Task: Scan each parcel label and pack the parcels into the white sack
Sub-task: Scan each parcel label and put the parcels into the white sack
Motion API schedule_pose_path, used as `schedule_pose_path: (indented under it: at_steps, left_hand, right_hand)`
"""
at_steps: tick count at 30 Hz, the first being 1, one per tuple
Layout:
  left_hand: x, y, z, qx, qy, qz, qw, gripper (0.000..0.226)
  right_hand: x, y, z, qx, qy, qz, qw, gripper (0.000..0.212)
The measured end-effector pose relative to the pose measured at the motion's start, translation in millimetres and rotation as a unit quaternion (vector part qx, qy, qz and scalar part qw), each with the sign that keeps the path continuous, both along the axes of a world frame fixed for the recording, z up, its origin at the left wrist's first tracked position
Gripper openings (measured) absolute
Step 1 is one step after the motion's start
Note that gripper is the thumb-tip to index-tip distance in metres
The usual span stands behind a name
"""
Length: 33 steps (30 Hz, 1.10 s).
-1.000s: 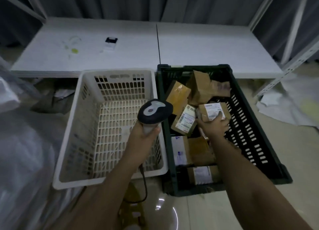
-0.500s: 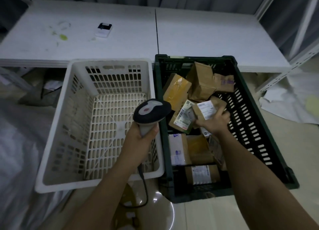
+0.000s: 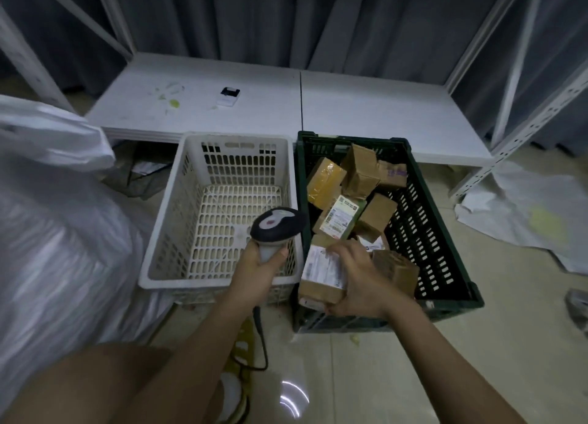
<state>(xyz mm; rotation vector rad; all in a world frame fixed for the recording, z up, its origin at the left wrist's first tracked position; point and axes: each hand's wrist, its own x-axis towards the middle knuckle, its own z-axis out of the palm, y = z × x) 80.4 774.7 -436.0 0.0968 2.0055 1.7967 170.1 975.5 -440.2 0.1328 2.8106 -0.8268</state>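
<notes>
My left hand [image 3: 259,264] grips a handheld barcode scanner [image 3: 276,227] over the near right corner of the white basket [image 3: 165,232]. My right hand [image 3: 356,277] holds a brown cardboard parcel [image 3: 321,275] with a white label on top, at the near left end of the dark green crate [image 3: 445,232]. The scanner's head sits just left of that parcel. Several more brown parcels [image 3: 359,172] lie in the crate, one showing a white and green label [image 3: 340,215]. The white sack [image 3: 54,220] bulges at the left.
A low white table [image 3: 366,111] runs behind the containers with a small black-and-white device [image 3: 228,96] on it. White shelf posts [image 3: 521,83] stand at the right. Crumpled white paper [image 3: 534,213] lies on the floor at right. The scanner cable [image 3: 261,337] trails down between my arms.
My right hand has drawn back toward me along the crate and now holds a labelled parcel at the crate's near end. The scanner hand stays about where it was. The camera view has tilted up.
</notes>
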Motion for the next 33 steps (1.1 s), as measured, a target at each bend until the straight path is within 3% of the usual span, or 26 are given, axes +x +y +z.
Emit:
schedule_pose_path:
  at_steps: [4,7,8,10,12,14,16,20,23,26,30,33]
  left_hand:
    - [23,-12,-2,0.009,-0.018,-0.018,1.000,0.034]
    - [29,-21,-7,0.017,-0.026,-0.034,0.999,0.039]
    - [29,-24,-8,0.020,-0.030,-0.029,0.999,0.039]
    - [28,-28,-11,0.021,-0.030,-0.012,0.999,0.036]
    - [27,-31,-12,0.016,-0.021,-0.005,1.000,0.031]
    - [27,-34,-13,0.021,-0.013,-0.003,1.000,0.031]
    - [26,-38,-12,0.026,-0.012,0.000,1.000,0.030]
    - [23,-40,-17,0.022,-0.015,0.022,0.999,0.032]
    - [22,-41,-18,0.033,-0.015,0.044,0.998,0.049]
    - [20,-41,-15,0.069,-0.033,0.049,0.996,0.043]
    - [17,-41,-10,0.119,-0.066,0.039,0.990,0.035]
    - [12,-47,-6,0.123,-0.071,0.059,0.988,0.058]
  right_hand:
    - [19,-23,-19,-0.235,-0.002,-0.115,0.965,0.072]
    - [24,-39,-36,-0.240,0.081,-0.213,0.944,0.023]
    - [23,-43,-38,-0.235,0.104,-0.248,0.934,0.016]
    - [18,-52,-36,-0.262,0.105,-0.306,0.909,0.026]
    - [13,-59,-36,-0.307,0.057,-0.340,0.887,0.069]
    - [9,-68,-32,-0.316,-0.002,-0.357,0.879,0.098]
    - [4,-72,-30,-0.356,-0.021,-0.367,0.859,0.103]
    - [-3,-70,-16,-0.403,0.017,-0.401,0.822,0.101]
    - [2,-80,-2,-0.479,0.075,-0.395,0.780,0.099]
    - [9,-94,1,-0.545,0.118,-0.380,0.738,0.096]
    - [13,-98,6,-0.575,0.115,-0.390,0.710,0.072]
    - [12,-88,12,-0.523,0.103,-0.408,0.741,0.031]
